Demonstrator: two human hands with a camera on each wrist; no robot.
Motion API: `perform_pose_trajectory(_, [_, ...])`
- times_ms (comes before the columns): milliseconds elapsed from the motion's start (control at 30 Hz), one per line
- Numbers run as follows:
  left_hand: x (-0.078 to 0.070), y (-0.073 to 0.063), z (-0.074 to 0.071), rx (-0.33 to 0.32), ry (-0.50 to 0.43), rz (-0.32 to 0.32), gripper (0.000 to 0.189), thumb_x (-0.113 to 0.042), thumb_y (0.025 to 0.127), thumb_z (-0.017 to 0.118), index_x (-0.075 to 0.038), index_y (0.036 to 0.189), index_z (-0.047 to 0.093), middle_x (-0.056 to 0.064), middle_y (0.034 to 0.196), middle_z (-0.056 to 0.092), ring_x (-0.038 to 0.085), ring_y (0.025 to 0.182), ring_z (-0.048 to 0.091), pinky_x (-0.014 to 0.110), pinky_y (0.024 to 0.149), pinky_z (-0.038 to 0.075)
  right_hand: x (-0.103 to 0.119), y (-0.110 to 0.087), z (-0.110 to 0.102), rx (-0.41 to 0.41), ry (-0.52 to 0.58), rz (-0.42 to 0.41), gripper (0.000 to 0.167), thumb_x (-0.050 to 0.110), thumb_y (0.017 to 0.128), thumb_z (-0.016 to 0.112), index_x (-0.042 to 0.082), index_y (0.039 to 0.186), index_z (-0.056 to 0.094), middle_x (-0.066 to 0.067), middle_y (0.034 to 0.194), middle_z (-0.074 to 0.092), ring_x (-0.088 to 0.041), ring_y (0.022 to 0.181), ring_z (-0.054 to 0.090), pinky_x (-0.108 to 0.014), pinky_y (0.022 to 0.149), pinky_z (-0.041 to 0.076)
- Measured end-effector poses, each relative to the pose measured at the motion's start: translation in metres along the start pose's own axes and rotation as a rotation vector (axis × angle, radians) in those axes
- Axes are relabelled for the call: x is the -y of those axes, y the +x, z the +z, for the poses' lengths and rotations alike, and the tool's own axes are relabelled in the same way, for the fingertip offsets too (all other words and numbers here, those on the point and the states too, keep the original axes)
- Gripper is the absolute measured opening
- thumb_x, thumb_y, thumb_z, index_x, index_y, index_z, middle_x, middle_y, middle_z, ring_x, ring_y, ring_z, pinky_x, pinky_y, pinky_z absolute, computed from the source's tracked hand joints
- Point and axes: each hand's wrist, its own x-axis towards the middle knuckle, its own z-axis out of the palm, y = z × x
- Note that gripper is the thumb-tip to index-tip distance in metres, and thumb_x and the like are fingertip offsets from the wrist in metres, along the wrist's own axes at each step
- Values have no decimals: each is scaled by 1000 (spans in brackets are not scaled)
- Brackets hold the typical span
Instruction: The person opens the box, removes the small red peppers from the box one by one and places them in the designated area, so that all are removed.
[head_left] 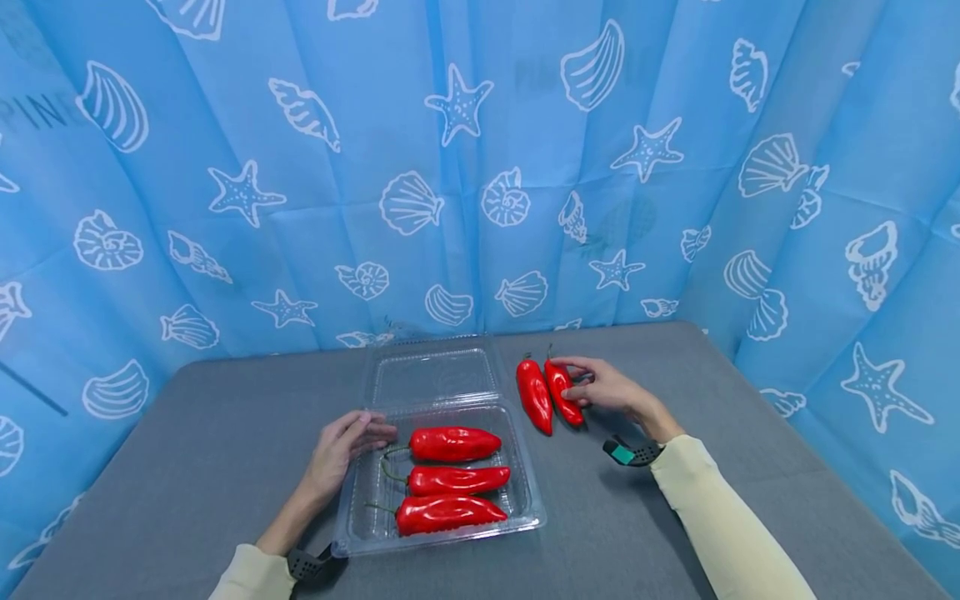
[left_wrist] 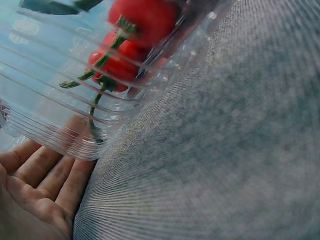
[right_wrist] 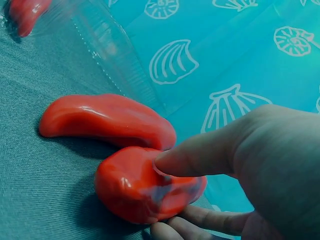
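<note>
A clear plastic clamshell container stands on the table with its lid folded back. Three long red peppers lie crosswise in it, green stems to the left. My left hand rests at the container's left side with fingers extended; in the left wrist view the fingers touch the ribbed wall. To the container's right, my right hand pinches a red pepper on the table. The right wrist view has the thumb on that pepper and fingertips at its other side. Another red pepper lies alongside on its left.
A grey cloth covers the table. Behind and on both sides hangs a blue curtain printed with white shells and starfish. The raised lid lies between the container and the curtain at the table's back.
</note>
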Motion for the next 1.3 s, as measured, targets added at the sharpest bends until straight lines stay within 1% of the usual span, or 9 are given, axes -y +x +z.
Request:
perform_pose_trajectory(167, [-1, 1, 0, 6, 12, -11, 45, -21, 112, 37, 19, 123, 53, 35, 114, 66, 20, 101, 72, 33, 88, 59, 1, 0, 1, -10, 4, 4, 60, 4, 94, 67, 5, 150, 46, -29, 140, 45, -37, 111, 53, -41, 83, 58])
perform_pose_trajectory(233, [-1, 1, 0, 8, 11, -10, 45, -21, 112, 37, 19, 123, 53, 35, 114, 66, 20, 100, 72, 33, 88, 59, 0, 1, 0, -13, 5, 8, 59, 4, 94, 67, 6, 150, 47, -29, 138, 46, -36, 109, 53, -40, 82, 58])
perform_pose_trajectory(400, [-1, 2, -1, 11, -1, 13, 45, -20, 112, 36, 21, 123, 52, 37, 113, 65, 21, 100, 72, 33, 88, 59, 0, 2, -1, -15, 2, 0, 59, 5, 94, 66, 6, 150, 47, -28, 137, 47, -34, 106, 53, -39, 81, 57])
perform_pose_trajectory(600, [0, 1, -2, 15, -13, 23, 45, -19, 112, 36, 22, 122, 51, 39, 113, 64, 22, 100, 72, 33, 87, 59, 3, 0, -2, -17, 4, -10, 59, 6, 95, 65, 4, 151, 45, -29, 139, 45, -36, 109, 53, -42, 83, 58])
perform_pose_trajectory(733, [1, 0, -1, 25, -11, 33, 44, -18, 112, 36, 22, 122, 51, 40, 112, 64, 22, 100, 72, 33, 87, 60, 7, -3, -4, -48, -38, -13, 59, 8, 95, 66, 3, 150, 46, -30, 138, 46, -36, 109, 55, -44, 84, 58])
perform_pose_trajectory(867, [1, 0, -1, 20, -8, 45, 44, -18, 112, 37, 22, 122, 52, 38, 111, 65, 23, 99, 72, 34, 87, 60, 16, -6, -5, -73, -93, -32, 58, 11, 94, 67, 4, 149, 48, -30, 139, 46, -39, 113, 55, -49, 85, 56])
perform_pose_trajectory(1100, [3, 1, -3, 10, 2, 29, 44, -21, 112, 38, 20, 122, 53, 33, 110, 68, 23, 100, 73, 34, 87, 60, 34, -12, -2, -55, -133, -93, 56, 13, 94, 68, 6, 147, 51, -29, 140, 48, -43, 119, 51, -55, 88, 55])
perform_pose_trajectory(1200, [3, 1, -3, 16, -5, 34, 45, -21, 112, 38, 21, 122, 53, 33, 111, 68, 24, 100, 72, 35, 88, 59, 40, -15, 0, -52, -156, -125, 55, 13, 94, 68, 8, 146, 53, -28, 139, 50, -43, 120, 51, -53, 86, 56])
perform_pose_trajectory(1300, [3, 1, -4, 21, -4, 37, 46, -21, 112, 37, 21, 122, 53, 35, 112, 67, 24, 101, 72, 35, 88, 59, 44, -18, 2, -56, -184, -156, 55, 12, 93, 68, 8, 146, 53, -27, 137, 51, -43, 119, 51, -49, 84, 56])
